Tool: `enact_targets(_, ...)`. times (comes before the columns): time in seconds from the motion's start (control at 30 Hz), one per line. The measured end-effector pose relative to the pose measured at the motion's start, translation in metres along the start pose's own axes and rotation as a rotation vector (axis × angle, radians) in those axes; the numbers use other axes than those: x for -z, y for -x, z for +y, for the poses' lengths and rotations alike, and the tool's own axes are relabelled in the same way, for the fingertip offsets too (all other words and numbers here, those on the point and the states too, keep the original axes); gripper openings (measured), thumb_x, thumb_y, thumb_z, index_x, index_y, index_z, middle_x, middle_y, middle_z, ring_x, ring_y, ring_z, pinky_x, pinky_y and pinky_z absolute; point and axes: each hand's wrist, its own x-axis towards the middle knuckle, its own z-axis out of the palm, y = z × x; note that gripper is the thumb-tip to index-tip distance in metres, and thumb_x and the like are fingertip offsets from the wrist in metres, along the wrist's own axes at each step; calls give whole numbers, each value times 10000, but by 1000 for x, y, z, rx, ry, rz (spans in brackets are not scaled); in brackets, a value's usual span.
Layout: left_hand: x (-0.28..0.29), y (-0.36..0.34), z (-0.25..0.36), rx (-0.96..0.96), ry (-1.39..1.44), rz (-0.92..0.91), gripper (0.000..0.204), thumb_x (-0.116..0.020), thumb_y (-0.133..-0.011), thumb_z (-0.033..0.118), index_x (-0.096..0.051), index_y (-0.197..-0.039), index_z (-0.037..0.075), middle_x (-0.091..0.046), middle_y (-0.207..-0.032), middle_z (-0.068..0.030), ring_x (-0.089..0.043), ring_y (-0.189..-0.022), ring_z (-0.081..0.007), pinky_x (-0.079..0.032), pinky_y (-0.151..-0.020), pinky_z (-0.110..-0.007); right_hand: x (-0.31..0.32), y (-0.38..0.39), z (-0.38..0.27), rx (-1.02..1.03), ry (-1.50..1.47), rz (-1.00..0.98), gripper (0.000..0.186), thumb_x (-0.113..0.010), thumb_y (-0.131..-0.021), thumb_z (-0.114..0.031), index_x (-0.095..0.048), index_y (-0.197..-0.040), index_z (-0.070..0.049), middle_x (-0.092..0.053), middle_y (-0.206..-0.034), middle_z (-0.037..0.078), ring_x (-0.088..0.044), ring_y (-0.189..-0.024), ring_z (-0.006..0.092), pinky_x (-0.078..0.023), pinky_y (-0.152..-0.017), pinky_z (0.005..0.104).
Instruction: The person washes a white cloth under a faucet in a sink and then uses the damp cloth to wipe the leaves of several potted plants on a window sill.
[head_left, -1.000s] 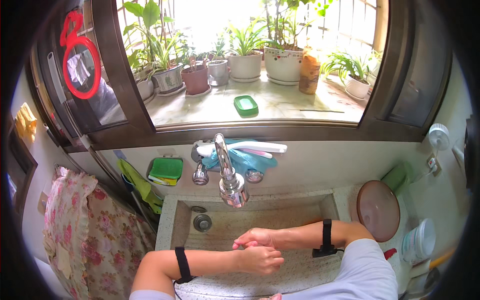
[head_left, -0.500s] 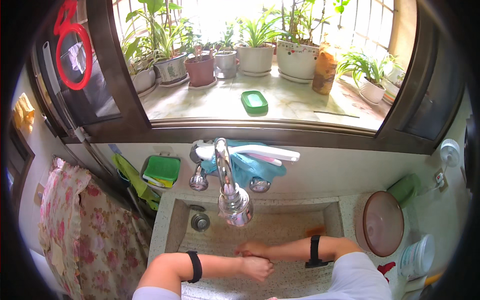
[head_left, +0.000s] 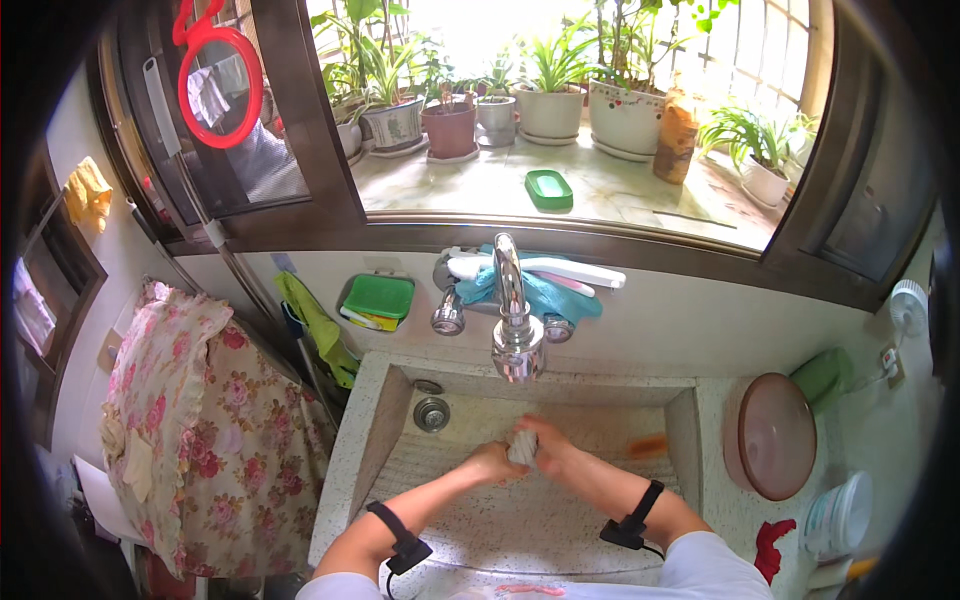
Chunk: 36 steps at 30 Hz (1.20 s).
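Over the stone sink [head_left: 600, 505], my left hand [head_left: 489, 464] and my right hand [head_left: 549, 446] are close together. A small whitish, bunched cloth [head_left: 521, 447] is gripped between them, its surface creased. My left fingers close on its left side; my right hand, slightly blurred, wraps its right side. Just beyond my hands stands the chrome faucet [head_left: 517, 350]. A brown brush-like block [head_left: 647, 446] lies in the sink to the right of my right hand, and a round metal drain [head_left: 431, 414] sits at the far left corner.
A pinkish basin [head_left: 770, 437] leans on the right ledge, near a white tub [head_left: 838, 515] and a red cloth [head_left: 773, 548]. A blue cloth [head_left: 545, 293] hangs behind the faucet. Flowered fabric [head_left: 215, 430] covers something at left. Potted plants [head_left: 549, 110] line the windowsill.
My hands have moved farther into the sink, toward the faucet, and the whitish cloth now shows between them. The view has shifted, so the surroundings sit farther right in it.
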Motion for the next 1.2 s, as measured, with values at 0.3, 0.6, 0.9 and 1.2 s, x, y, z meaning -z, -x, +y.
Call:
enact_targets(0.3, -32, 48, 38, -575, 1601, -875, 526, -612, -818, 502, -535, -1097, 63, -652, -924, -46, -612, -988, -209, -468, -796, -291, -29, 61, -49, 2, -547, -959, 567, -490, -908, -522, -429, -1389, -228, -262, -1513, 100, -268, -1363, 375, -284, -1071, 588)
enact_targets(0.6, -23, 113, 65, -551, 1495, -883, 623, -685, -834, 231, -366, -1348, 82, -544, -998, 21, -489, -677, -70, -381, -514, -154, -48, 104, -83, 423, -490, -1212, 310, -601, -891, -260, -623, -1161, -109, -484, -646, 7, -598, -883, 243, -491, -880, 467)
enact_targets(0.9, -21, 68, 64, -95, 964, -349, 148, -634, -832, 174, -514, -879, 101, -468, -656, 13, -384, -438, -66, -240, -364, -209, -50, 115, -102, 242, 429, -479, 226, -637, -875, -205, -690, -958, -2, -544, -563, 10, -558, -558, 97, -467, -521, 265)
enact_targets(1.2, -26, -17, 49, 13, 570, 215, 81, -597, -765, 105, -530, -792, 68, -501, -628, -19, -442, -467, -118, -314, -380, -282, -36, 47, -67, 696, 743, -178, 190, -603, -857, -155, -686, -920, 4, -647, -648, 141, -583, -540, 161, -470, -555, 338)
